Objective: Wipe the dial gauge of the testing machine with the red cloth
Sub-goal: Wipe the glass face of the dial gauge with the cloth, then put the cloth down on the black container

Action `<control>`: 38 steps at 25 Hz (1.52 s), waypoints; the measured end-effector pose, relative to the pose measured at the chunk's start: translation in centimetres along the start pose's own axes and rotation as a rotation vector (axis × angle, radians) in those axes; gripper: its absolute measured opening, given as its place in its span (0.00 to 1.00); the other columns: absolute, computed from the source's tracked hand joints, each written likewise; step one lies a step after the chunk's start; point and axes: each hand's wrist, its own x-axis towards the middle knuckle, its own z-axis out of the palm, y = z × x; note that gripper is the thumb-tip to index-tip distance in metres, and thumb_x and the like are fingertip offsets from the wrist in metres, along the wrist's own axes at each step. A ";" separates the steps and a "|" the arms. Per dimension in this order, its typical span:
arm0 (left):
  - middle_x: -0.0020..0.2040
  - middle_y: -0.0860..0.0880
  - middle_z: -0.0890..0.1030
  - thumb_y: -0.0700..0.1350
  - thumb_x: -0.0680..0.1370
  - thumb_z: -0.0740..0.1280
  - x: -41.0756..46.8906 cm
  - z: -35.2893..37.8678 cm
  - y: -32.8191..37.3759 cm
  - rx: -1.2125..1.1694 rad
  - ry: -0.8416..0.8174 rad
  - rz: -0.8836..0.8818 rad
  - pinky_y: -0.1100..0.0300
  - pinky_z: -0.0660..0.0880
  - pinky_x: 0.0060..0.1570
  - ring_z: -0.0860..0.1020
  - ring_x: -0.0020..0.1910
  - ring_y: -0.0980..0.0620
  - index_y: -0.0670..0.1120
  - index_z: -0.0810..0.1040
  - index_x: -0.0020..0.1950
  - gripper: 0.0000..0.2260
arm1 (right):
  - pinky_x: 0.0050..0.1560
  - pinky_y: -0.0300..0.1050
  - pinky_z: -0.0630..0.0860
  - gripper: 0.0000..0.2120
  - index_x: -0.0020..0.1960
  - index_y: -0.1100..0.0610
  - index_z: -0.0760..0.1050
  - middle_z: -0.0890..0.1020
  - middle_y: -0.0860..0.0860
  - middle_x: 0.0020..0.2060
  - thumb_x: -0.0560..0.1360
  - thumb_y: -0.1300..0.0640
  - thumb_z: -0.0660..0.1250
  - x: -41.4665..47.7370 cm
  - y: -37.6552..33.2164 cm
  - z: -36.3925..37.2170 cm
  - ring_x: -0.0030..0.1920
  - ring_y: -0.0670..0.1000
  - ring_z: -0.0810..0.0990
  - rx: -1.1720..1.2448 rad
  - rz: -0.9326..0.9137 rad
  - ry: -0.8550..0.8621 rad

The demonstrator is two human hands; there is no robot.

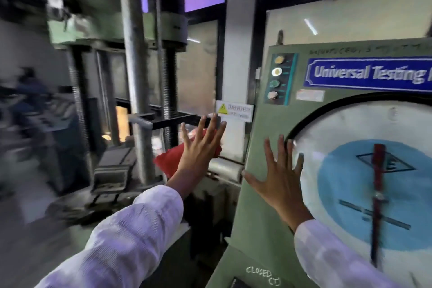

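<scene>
The round dial gauge (346, 128), white with a blue centre and a red needle, fills the right of the green control cabinet (261, 194). My right hand (279, 175) is spread flat in front of the cabinet at the dial's left rim, empty. The red cloth (169, 159) lies crumpled left of the cabinet, partly hidden behind my left hand (201, 145). That hand is held up with its fingers apart just in front of the cloth; whether it touches the cloth is unclear.
The load frame with steel columns (133, 54) and threaded screws (169, 82) stands to the left. A danger label (235, 111) is on the white pillar. Several indicator lights (277, 77) sit above the dial. Chalk reads "CLOSED" (258, 272) low on the cabinet.
</scene>
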 end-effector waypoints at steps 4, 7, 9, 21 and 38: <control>0.86 0.45 0.39 0.39 0.72 0.40 -8.2 -2.1 -7.0 0.091 -0.053 -0.153 0.20 0.46 0.75 0.41 0.85 0.39 0.51 0.40 0.86 0.40 | 0.84 0.74 0.48 0.52 0.88 0.48 0.48 0.50 0.61 0.87 0.72 0.23 0.58 -1.0 -8.8 1.8 0.87 0.65 0.49 0.126 -0.161 0.053; 0.87 0.44 0.41 0.42 0.78 0.48 -13.8 -3.7 -11.7 0.216 -0.049 -0.277 0.21 0.48 0.75 0.43 0.85 0.39 0.51 0.38 0.86 0.36 | 0.85 0.71 0.49 0.53 0.88 0.50 0.46 0.46 0.61 0.88 0.73 0.22 0.56 -1.5 -15.0 2.8 0.88 0.64 0.45 0.214 -0.290 0.036; 0.87 0.43 0.40 0.42 0.79 0.50 -17.1 -5.1 -14.7 0.269 -0.050 -0.367 0.21 0.49 0.74 0.43 0.86 0.39 0.50 0.37 0.86 0.37 | 0.85 0.69 0.46 0.54 0.88 0.50 0.45 0.45 0.60 0.88 0.73 0.22 0.58 -2.2 -19.1 3.4 0.88 0.63 0.44 0.235 -0.355 0.038; 0.86 0.44 0.36 0.34 0.72 0.49 -34.8 -6.9 -28.9 0.401 -0.258 -0.684 0.21 0.52 0.74 0.39 0.85 0.40 0.50 0.34 0.85 0.44 | 0.84 0.71 0.37 0.53 0.87 0.46 0.39 0.39 0.54 0.88 0.74 0.22 0.56 -9.8 -41.2 9.7 0.87 0.57 0.35 0.490 -0.565 -0.161; 0.87 0.44 0.38 0.37 0.71 0.49 -59.7 20.9 -37.7 0.004 -0.652 -0.810 0.22 0.48 0.75 0.37 0.85 0.41 0.49 0.36 0.85 0.44 | 0.84 0.73 0.39 0.53 0.88 0.48 0.38 0.41 0.55 0.88 0.75 0.23 0.56 -32.9 -54.7 38.4 0.88 0.59 0.39 0.320 -0.583 -0.690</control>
